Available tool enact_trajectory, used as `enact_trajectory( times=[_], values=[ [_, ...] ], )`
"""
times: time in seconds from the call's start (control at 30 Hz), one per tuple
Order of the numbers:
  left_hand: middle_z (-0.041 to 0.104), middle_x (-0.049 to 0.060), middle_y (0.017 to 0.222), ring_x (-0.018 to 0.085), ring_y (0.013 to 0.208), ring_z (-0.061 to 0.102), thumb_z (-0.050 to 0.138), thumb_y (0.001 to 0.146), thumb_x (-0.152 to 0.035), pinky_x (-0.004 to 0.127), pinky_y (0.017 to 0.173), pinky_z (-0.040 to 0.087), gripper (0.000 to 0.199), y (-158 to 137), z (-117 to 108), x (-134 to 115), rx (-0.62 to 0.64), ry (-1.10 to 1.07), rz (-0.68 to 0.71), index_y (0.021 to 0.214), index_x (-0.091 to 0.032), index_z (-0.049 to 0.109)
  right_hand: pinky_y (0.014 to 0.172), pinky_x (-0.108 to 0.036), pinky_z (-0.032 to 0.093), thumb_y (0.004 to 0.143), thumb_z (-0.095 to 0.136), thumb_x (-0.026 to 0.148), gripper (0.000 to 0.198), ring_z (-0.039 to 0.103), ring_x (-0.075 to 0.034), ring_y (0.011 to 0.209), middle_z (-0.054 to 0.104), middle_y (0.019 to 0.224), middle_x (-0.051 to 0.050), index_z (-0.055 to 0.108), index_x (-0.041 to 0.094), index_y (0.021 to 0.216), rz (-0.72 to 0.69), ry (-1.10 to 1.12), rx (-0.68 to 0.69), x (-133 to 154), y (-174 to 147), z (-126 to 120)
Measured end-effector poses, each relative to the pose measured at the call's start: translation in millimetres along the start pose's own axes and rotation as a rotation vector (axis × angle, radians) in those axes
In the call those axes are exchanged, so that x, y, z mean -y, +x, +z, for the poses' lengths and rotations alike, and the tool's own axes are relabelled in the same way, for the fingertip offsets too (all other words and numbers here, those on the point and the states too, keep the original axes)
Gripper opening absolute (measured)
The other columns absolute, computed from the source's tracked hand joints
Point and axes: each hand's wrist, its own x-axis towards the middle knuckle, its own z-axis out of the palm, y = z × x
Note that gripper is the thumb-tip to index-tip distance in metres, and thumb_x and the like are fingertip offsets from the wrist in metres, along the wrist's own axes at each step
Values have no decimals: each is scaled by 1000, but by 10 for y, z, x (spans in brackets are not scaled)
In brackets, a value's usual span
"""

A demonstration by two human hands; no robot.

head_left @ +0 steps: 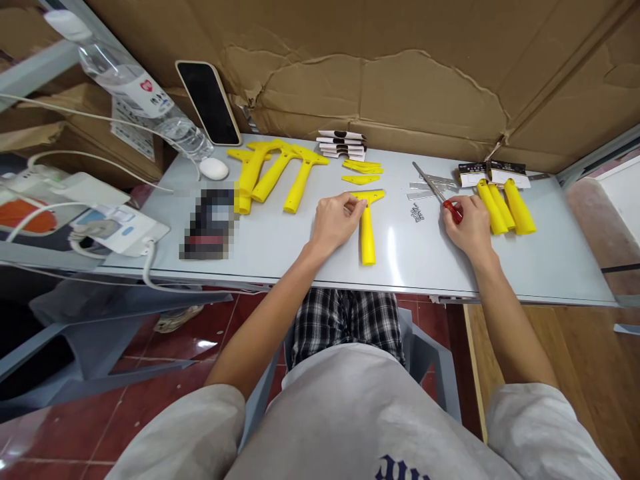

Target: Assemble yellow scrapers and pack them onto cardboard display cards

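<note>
A yellow T-shaped scraper handle lies on the grey table in front of me, its crosspiece away from me. My left hand is over the left part of that crosspiece, thumb and fingertips pinched together; whatever is between them is hidden. To the right, my right hand is closed around the red grip of a screwdriver, whose metal shaft points away to the left. Small screws lie in a pile between my hands. Thin metal blades lie behind the screws, partly under the screwdriver shaft.
Yellow strips and folded black-and-white cards lie behind the handle. More T-shaped handles are at left, finished-looking scrapers at right. A phone, bottle, white power strip and cardboard border the table.
</note>
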Motion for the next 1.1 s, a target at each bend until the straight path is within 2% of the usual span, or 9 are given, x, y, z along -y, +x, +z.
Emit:
enact_trajectory(
  times=[0.1,0.2,0.27,0.37,0.5,0.6,0.7,0.8,1.1],
  values=[
    [86,10,104,27,98,76,68,108,-36,38,99,57,22,-118,-121,8,-46,24,115,96,-23,81,126,-50,54,103,54,55,64,60,-24,129,61,143,-22,71,14,149,-9,-22,-21,67,-45,-73],
    [87,11,114,30,118,76,64,109,-36,45,116,56,23,-277,-263,83,-99,93,193,101,-24,81,140,-57,48,108,48,56,65,56,-28,151,56,159,-20,68,15,155,-47,-15,-76,232,-129,-201],
    [86,14,129,31,131,75,62,111,-37,50,126,53,26,-379,-346,161,-100,127,220,111,-22,83,149,-57,41,113,38,52,66,47,-27,166,51,169,-17,63,16,163,-99,27,-69,401,-225,-262],
    [79,18,153,34,154,67,56,113,-38,55,136,46,36,-497,-424,266,-53,196,222,130,-18,82,157,-58,33,116,25,46,72,32,-23,181,40,181,-11,52,16,176,-196,98,40,707,-421,-251],
    [59,19,178,34,174,47,46,118,-39,59,143,38,49,-571,-429,335,81,293,233,154,-16,72,162,-57,25,117,21,52,79,20,-23,187,20,190,-5,43,15,183,-273,130,265,1078,-657,-84],
    [44,17,189,35,181,34,42,119,-40,62,146,30,58,-591,-391,351,196,378,243,170,-17,59,162,-58,22,117,19,61,85,17,-24,188,11,191,-4,37,15,186,-305,129,423,1236,-724,43],
    [35,18,192,37,183,27,40,120,-42,65,148,23,66,-604,-362,347,281,463,253,179,-16,48,162,-61,20,116,20,65,89,14,-27,188,8,190,-5,36,13,187,-294,85,505,1286,-726,114],
    [34,18,193,37,183,26,37,120,-43,65,149,19,69,-613,-356,330,312,511,253,182,-14,44,161,-64,17,116,20,64,89,13,-28,189,8,190,-5,38,12,186,-292,58,512,1284,-726,137],
    [35,21,191,38,182,30,35,120,-41,66,149,18,69,-631,-355,294,334,539,257,179,-8,48,161,-66,18,116,21,64,88,16,-28,188,13,189,-5,41,12,185,-300,75,469,1274,-765,169]
  ],
)
